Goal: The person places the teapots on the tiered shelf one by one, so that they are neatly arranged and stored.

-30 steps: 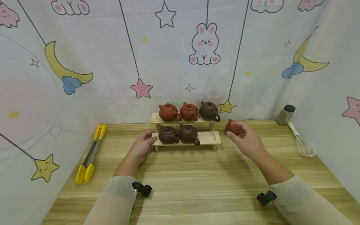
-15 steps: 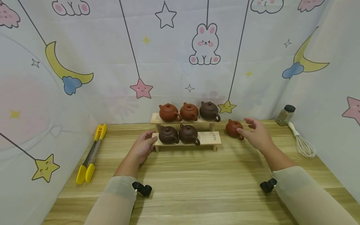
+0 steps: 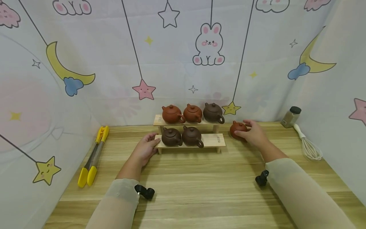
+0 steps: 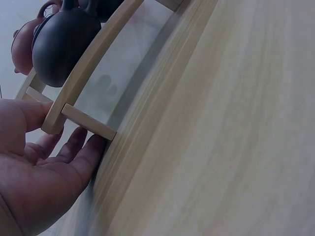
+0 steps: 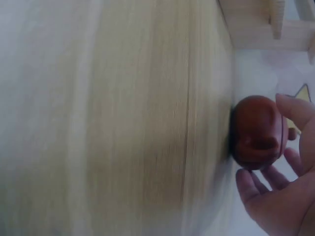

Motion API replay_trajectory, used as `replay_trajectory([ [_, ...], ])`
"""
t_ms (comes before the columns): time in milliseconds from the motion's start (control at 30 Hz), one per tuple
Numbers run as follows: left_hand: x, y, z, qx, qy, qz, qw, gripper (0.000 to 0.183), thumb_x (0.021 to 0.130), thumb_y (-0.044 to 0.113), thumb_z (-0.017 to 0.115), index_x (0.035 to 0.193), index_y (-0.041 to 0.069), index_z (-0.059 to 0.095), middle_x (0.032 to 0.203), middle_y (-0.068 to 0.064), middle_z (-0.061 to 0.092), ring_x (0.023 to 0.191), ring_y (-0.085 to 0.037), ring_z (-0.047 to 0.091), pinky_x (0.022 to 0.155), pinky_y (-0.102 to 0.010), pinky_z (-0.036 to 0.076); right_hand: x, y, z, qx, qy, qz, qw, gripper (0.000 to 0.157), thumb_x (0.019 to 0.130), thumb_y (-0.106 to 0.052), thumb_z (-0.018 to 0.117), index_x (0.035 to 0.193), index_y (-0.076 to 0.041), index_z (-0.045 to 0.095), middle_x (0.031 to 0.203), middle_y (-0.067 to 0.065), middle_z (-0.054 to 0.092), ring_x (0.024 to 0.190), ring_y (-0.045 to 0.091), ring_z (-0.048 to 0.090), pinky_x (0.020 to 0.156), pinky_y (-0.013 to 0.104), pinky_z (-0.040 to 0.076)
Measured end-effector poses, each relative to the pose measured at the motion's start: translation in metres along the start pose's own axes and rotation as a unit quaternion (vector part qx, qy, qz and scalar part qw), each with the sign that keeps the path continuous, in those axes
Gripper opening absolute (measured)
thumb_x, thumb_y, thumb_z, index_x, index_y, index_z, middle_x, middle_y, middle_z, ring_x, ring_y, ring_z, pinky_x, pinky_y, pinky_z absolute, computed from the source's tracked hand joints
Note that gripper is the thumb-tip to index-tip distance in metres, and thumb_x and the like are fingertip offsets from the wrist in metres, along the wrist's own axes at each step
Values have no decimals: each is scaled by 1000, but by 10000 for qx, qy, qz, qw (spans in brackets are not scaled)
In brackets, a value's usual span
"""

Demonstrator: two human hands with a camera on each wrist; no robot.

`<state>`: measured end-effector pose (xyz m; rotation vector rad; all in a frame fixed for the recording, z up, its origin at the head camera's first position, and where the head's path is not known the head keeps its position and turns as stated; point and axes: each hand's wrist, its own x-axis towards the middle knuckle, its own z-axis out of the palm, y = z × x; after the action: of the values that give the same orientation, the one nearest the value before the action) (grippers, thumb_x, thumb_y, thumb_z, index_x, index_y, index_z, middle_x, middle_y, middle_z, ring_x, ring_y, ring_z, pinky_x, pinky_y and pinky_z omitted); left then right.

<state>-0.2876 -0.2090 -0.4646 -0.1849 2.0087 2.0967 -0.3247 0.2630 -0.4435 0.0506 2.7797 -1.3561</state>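
My left hand (image 3: 145,149) grips the left end of a two-tier wooden stand (image 3: 210,140), thumb on top of the lower board and fingers curled underneath, beside its leg (image 4: 88,122). On the lower board sit two dark brown teapots (image 3: 170,137). The upper tier bears two reddish teapots (image 3: 171,114) and a dark teapot (image 3: 213,112). To the right of the stand, a small reddish teapot (image 3: 236,128) sits upright on the table. My right hand (image 3: 255,136) holds it between thumb and fingers; the hand partly covers its right side in the head view.
Yellow-tipped tongs (image 3: 92,157) lie at the left. A black-capped jar (image 3: 291,117) and a white whisk (image 3: 308,144) are at the far right. Behind the wooden table (image 3: 188,190) hangs a patterned white cloth (image 3: 183,63).
My right hand draws back from the reddish teapot, then comes back to it with thumb and fingers about its body. The teapot stays about where it was. My left hand keeps its place.
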Motion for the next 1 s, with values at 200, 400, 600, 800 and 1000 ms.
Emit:
replay_trajectory([
  [200,0,0,0,15,-12,5,10000,57,113,14,51,166,5,30,182,-12,10,162,-30,27,129,-55,33,5,3,4,-115,-12,-3,9999,89,100,-35,77,167,0,30,168,30,37,152,49,39,122,62,39],
  [400,2,-2,0,16,8,5,10000,57,113,14,52,166,6,31,181,-12,15,157,-30,34,127,-54,35,3,4,3,-254,60,-59,9996,87,99,-36,78,164,2,34,165,31,41,150,50,42,122,62,38],
  [600,3,-2,-1,143,42,-6,9999,56,113,16,52,165,8,34,178,-11,25,146,-26,45,118,-45,43,-14,0,-1,-145,182,-68,9997,88,96,-45,80,165,-7,39,165,24,44,146,46,47,117,60,45],
  [800,2,-2,-1,178,53,-17,9998,56,113,17,53,165,9,34,179,-10,22,145,-26,46,118,-44,43,-44,-14,-5,222,-5,-163,9996,90,95,-47,82,165,-11,38,165,21,44,147,43,48,103,51,57],
  [1000,3,-3,-1,110,25,-7,9999,56,113,16,52,165,8,33,180,-10,19,150,-27,41,123,-49,39,-71,-32,-3,467,-127,-329,9983,89,92,-45,85,164,-13,42,162,20,49,145,43,52,88,39,64],
])
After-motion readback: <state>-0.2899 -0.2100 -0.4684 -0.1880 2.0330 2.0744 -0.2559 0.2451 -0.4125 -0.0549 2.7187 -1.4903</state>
